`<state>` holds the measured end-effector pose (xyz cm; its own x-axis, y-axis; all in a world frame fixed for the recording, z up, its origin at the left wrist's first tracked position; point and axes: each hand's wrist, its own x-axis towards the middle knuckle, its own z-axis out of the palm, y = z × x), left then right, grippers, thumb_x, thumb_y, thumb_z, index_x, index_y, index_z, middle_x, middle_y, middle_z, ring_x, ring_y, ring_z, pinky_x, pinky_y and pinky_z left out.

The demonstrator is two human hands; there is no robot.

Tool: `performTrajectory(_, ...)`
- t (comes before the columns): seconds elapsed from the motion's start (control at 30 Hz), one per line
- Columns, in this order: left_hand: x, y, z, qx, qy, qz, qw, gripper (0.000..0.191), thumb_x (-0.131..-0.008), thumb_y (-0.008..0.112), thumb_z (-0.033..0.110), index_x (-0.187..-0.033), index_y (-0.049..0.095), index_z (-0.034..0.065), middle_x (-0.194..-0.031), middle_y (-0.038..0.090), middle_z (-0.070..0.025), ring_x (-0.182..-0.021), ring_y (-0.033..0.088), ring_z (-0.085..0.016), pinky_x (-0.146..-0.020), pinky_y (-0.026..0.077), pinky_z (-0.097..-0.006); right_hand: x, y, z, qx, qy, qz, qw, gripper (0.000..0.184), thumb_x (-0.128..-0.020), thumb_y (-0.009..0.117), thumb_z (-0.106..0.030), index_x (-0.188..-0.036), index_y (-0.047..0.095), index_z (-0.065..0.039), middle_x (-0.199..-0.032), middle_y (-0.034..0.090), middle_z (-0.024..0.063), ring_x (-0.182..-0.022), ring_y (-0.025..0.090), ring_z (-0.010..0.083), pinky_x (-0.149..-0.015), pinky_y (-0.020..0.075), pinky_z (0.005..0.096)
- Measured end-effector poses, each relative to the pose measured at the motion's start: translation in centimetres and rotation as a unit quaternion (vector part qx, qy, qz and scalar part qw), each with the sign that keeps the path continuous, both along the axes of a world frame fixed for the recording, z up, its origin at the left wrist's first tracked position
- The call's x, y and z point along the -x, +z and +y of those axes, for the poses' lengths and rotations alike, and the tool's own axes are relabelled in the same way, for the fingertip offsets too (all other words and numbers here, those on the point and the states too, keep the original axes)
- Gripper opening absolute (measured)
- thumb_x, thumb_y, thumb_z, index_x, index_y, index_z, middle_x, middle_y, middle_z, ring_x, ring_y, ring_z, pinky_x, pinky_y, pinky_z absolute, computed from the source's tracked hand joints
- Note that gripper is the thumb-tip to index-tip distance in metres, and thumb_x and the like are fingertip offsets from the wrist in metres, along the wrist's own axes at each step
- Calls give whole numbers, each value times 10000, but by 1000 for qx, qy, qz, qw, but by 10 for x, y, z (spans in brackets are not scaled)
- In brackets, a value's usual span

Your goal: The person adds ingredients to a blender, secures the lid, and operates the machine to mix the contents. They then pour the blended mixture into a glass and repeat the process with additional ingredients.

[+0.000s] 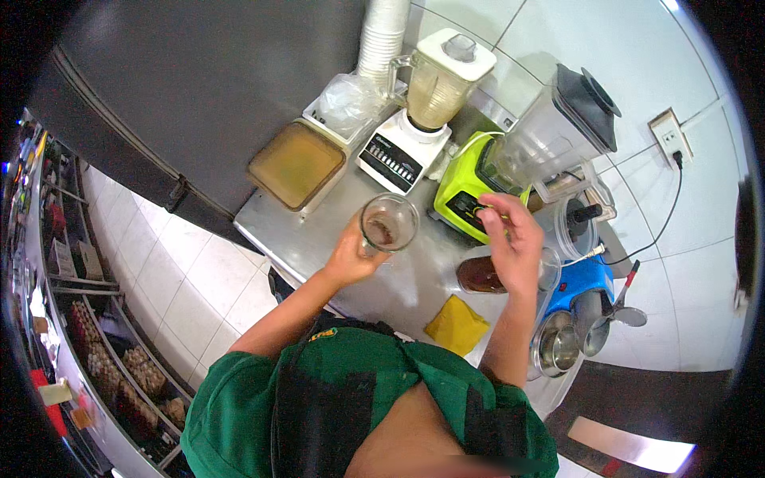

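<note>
My left hand grips a clear drinking glass with a little brown stuff at its bottom. The glass is above the steel counter. Farther right, my right hand hovers with thumb and forefinger apart in front of the dark control panel of a lime-green blender base. I cannot tell whether the fingertips touch the panel. Below that wrist, a clear container of dark brown contents is partly hidden. A folded yellow cloth lies near my body.
A white Oster blender stands behind the glass, beside a brown-lidded tub. Stacked white cups rise at the back. The green blender's clear jar leans toward the wall outlet. Metal bowls and a blue appliance sit right.
</note>
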<state>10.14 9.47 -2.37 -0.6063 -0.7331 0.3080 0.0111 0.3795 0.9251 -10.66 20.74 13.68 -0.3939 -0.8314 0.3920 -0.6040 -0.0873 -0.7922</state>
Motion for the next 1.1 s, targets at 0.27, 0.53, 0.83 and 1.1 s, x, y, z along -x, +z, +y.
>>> performTrajectory(0.27, -40, 10, -29, -24, 90, -2, 996, 648, -706, 765, 73, -1262, 438, 14, -1182, 556, -118, -1086, 556, -207, -941, 439, -345, 1, -15, -104, -18, 28, 59, 998, 209, -893, 595, -178, -1025, 640, -22, -949, 663, 113, -835, 628, 189, -743, 491, 300)
performTrajectory(0.53, -76, 50, -105, -156, -119, 100, 975, 745, -707, 703, 29, -1375, 372, 33, -1413, 405, -88, -1254, 455, -242, -1097, 290, -384, 64, 53, -222, 53, -132, 304, 942, 386, -877, 583, -378, -1073, 632, -50, -1009, 621, 187, -910, 621, 304, -797, 490, 427)
performTrajectory(0.83, 105, 86, -236, 81, 38, 120, 989, 428, -860, 666, 306, -1146, 554, 8, -1141, 590, -137, -1031, 575, -195, -874, 469, -338, 72, 58, -269, -70, -91, 421, 900, 341, -845, 593, -403, -935, 623, -75, -914, 576, 165, -831, 606, 365, -720, 487, 453)
performTrajectory(1.1, 172, 76, -249, -15, 107, 226, 968, 392, -948, 531, 301, -654, 540, 42, -560, 421, 57, -540, 353, -45, -469, 288, -249, 84, 61, -277, -34, -82, 410, 908, 200, -767, 613, -281, -824, 658, -95, -856, 583, 155, -790, 612, 357, -700, 496, 441)
